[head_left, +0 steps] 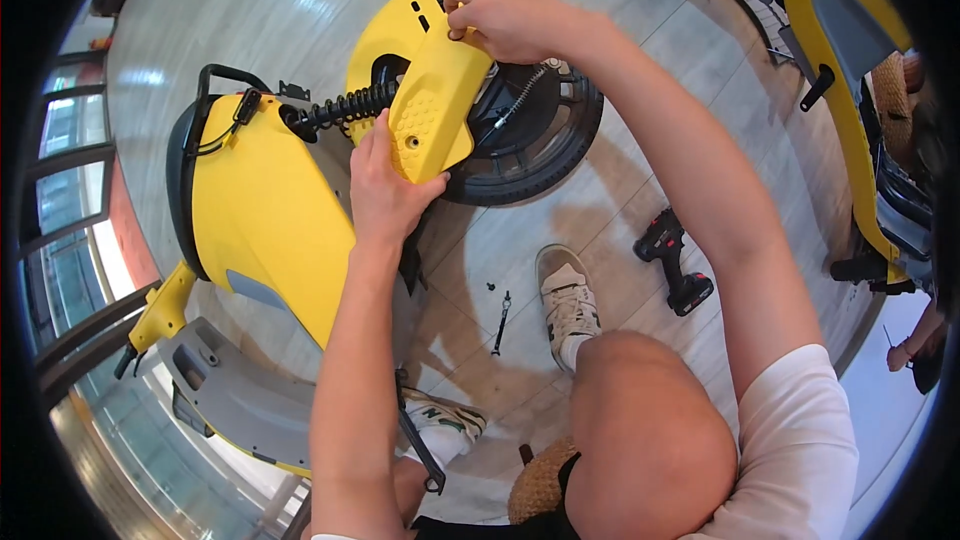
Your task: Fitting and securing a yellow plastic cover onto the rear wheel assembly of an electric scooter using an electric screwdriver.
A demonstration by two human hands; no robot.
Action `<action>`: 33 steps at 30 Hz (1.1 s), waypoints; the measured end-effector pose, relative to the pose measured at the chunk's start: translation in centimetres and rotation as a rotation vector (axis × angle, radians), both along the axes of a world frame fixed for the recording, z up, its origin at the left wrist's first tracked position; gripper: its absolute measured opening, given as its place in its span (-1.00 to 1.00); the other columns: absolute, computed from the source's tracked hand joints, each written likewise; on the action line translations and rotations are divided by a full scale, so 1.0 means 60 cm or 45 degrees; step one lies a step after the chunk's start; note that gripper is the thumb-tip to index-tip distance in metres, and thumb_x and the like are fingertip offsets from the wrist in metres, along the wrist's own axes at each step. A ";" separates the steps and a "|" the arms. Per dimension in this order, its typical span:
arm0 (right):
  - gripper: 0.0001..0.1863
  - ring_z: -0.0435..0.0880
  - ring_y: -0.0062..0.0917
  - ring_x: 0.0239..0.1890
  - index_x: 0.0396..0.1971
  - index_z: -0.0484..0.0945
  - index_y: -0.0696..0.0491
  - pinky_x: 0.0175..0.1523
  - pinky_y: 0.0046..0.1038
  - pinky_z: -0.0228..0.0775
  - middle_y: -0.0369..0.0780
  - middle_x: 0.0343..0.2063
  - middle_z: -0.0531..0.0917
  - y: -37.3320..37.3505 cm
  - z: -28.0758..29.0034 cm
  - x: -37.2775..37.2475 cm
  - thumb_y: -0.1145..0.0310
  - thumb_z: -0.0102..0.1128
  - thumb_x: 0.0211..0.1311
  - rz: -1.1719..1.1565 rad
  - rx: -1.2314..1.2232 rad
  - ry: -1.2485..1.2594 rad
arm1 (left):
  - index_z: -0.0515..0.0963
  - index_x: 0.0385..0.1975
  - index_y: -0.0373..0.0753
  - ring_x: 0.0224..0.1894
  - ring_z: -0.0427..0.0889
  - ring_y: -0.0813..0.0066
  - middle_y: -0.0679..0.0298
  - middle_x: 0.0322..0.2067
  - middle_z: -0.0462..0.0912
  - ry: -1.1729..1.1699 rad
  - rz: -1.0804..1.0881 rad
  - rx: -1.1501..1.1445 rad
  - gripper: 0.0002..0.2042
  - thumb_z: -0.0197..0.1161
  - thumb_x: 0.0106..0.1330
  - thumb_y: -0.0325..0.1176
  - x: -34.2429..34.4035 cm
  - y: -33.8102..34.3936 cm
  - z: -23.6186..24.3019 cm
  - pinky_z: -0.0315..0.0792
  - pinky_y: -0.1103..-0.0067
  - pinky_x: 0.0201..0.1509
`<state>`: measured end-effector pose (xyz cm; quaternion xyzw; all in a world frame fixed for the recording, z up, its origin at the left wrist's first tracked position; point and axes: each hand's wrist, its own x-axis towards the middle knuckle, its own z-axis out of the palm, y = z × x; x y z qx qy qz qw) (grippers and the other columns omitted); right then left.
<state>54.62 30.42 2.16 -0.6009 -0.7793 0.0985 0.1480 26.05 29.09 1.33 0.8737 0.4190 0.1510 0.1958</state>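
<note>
A long yellow plastic cover [437,100] with a dotted texture and a screw hole lies over the side of the scooter's wheel [540,155]. My left hand [385,185] is closed round its near end, thumb on one side and fingers on the other. At its far end my right hand [500,20] grips the edge with bent fingers, beside the slotted yellow fender [385,30]; the fingertips are partly hidden. A black coil shock absorber [350,108] runs from the yellow scooter body [260,210] to behind the cover. A thin metal spring [522,98] shows beside the wheel hub.
On the floor lie a black cordless drill [672,262], a small slim tool or bolt [502,322] and a tiny dark part [490,286]. My shoe [568,295] stands between them. Another yellow scooter [840,90] is at the right, with a person's hand [900,355] near it.
</note>
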 end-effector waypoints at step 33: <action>-0.39 0.33 -0.15 0.37 -0.18 0.57 0.03 0.42 -0.25 0.31 -0.17 0.33 0.39 -0.062 -0.040 0.034 0.53 0.64 -0.38 0.107 0.089 0.420 | 0.34 0.31 -0.38 0.06 0.49 -0.01 -0.01 0.05 0.53 -0.051 -0.050 0.102 -0.05 0.58 -0.27 -0.36 0.002 -0.030 -0.012 0.43 0.28 0.19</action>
